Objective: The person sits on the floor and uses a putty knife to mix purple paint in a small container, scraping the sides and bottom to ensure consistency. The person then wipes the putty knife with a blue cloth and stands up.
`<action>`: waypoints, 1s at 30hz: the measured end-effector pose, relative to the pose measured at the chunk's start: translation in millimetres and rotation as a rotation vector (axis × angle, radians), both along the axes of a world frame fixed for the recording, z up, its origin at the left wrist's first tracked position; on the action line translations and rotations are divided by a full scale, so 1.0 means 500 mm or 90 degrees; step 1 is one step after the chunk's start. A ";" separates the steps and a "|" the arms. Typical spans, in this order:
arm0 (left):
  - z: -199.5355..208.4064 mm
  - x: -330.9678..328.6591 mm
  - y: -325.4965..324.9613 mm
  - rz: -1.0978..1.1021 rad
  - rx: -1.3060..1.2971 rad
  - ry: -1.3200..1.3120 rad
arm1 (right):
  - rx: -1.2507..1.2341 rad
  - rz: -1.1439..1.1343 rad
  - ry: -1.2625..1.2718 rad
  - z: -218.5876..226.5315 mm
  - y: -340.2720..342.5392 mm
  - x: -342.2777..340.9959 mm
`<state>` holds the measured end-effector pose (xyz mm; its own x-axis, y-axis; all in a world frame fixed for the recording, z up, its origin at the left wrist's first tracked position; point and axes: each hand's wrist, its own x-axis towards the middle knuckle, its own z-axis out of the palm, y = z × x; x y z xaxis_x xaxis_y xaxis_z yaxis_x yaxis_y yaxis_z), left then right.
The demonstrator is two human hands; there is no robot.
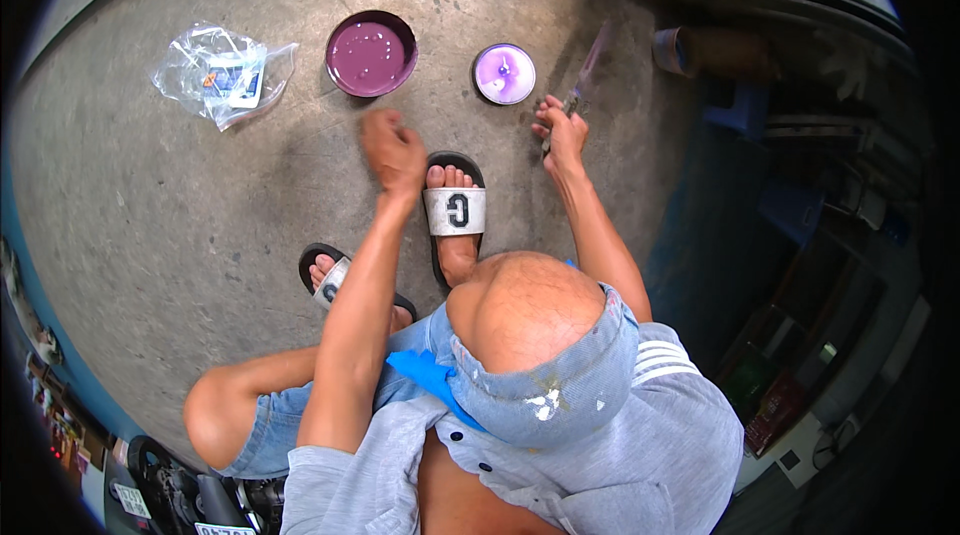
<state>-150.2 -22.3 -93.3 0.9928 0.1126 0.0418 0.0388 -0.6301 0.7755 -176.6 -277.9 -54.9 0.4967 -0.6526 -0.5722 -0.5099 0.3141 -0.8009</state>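
Note:
My right hand [564, 135] is closed round the dark handle of a long, narrow knife-like tool [592, 63]. Its blade is blurred, looks purple-tinted and points away from me to the right. Left of it stands a small round container [505, 74] with lilac and white liquid, apart from the hand. A round dark bowl [371, 55] holds thick plum-coloured liquid with a glossy surface. Just in front of that bowl is my left hand [391, 148], smeared by motion, its fingers seeming curled; whether anything is in them cannot be made out.
On the concrete floor [200, 235], a clear plastic bag [222, 76] with a small white-and-blue packet lies at the far left. My sandalled feet [455, 217] are below the bowls. Dim clutter and a tub [672, 51] line the right; a motorbike [165, 480] stands at lower left.

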 end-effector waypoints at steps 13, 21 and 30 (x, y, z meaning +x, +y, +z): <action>0.034 0.096 -0.131 -0.299 -0.251 0.200 | -0.070 0.066 0.052 0.002 0.045 0.066; 0.006 0.089 -0.117 -0.305 -0.293 0.201 | -0.061 0.042 0.045 -0.024 0.028 0.070; 0.000 0.091 -0.114 -0.293 -0.308 0.202 | -0.152 0.074 0.114 -0.024 0.036 0.094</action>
